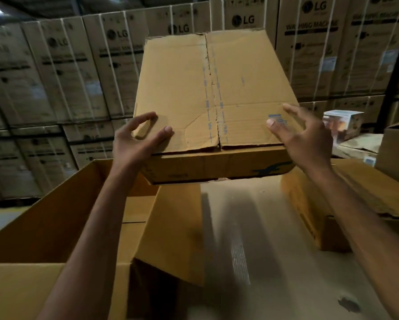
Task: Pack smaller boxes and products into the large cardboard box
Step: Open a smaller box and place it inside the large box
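Nearest: big box [55,227], flaps open, bare floor showing inside, w/ another brown carton [170,227] standing at its left. Both forearms reach fwd over it. Left hand [136,144] is at the near-left corner of the smaller box [212,93], thumb and forefinger curved over the top face, not pinching. Right hand [307,139] is at the near-right corner, fingers splayed apart. Neither is clamped on; can't tell if they touch. The smaller box hangs tilted above the big box's far side, top seam split, edges worn. Prob light, maybe empty; cardboard stiff but tired, so take it by the side walls near the bottom corners, not the loose flaps. Beyond, right: white product box [341,123]. Farthest: wall of strapped washing-machine cartons [78,65].
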Motion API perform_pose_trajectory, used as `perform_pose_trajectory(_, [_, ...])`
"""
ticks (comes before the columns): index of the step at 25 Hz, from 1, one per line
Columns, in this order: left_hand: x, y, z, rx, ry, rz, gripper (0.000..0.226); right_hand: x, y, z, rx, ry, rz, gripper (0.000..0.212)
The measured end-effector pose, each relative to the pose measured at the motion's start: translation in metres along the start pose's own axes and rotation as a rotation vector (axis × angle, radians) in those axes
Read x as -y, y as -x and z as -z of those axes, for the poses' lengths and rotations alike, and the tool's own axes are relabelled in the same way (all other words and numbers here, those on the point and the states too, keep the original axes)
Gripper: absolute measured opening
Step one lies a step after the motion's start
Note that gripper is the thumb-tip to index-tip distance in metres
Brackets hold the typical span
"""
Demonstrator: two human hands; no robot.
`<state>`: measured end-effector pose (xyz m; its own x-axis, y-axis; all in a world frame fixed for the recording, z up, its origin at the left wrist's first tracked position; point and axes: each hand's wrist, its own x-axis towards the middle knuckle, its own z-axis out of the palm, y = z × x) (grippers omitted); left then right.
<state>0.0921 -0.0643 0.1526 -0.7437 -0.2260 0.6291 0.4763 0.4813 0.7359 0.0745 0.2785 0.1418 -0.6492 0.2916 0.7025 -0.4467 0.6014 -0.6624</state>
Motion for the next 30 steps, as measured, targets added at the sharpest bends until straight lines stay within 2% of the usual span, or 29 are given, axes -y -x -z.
perform_pose_trajectory(5, [0.040, -0.024, 0.129, -0.027, -0.063, 0.022, 0.054, 0.084, 0.047, -0.096, -0.029, -0.057, -0.013, 0.059])
perform_pose_trajectory(13, [0.090, -0.029, 0.281, -0.110, -0.131, 0.119, 0.053, 0.177, 0.085, -0.215, 0.125, -0.102, 0.007, 0.057])
perform_pose_trajectory(16, [0.108, -0.024, 0.307, -0.145, -0.200, 0.203, 0.057, 0.188, 0.096, -0.240, 0.204, -0.081, 0.004, 0.058])
perform_pose_trajectory(22, [0.152, -0.004, 0.336, -0.082, -0.150, 0.343, 0.051, 0.203, 0.131, -0.282, 0.293, 0.021, -0.071, 0.059])
perform_pose_trajectory(30, [0.243, -0.012, 0.354, 0.207, -0.112, 0.445, 0.049, 0.213, 0.187, -0.309, 0.287, 0.278, -0.255, 0.054])
